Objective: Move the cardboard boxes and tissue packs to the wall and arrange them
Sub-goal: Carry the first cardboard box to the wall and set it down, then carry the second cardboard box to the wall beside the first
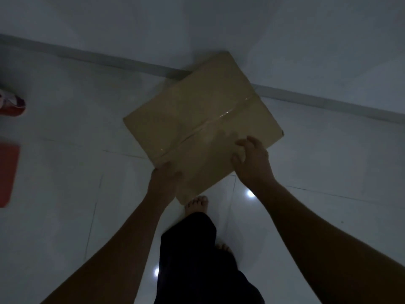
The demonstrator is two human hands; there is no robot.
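A taped brown cardboard box [197,119] sits at an angle, its far corner at the white wall [285,29] and its near corner by my bare foot. My left hand [163,181] grips the box's near left edge, fingers wrapped over it. Over the near right part of the box top is my right hand [252,161], with fingers spread and curled, and I cannot tell if it touches. No tissue packs are in sight.
Glossy white floor tiles [65,183] run up to a grey baseboard [109,59]. Two red objects lie at the left edge: one higher up [13,104], one flat [7,174]. My bare feet and dark trousers [192,249] are just behind the box.
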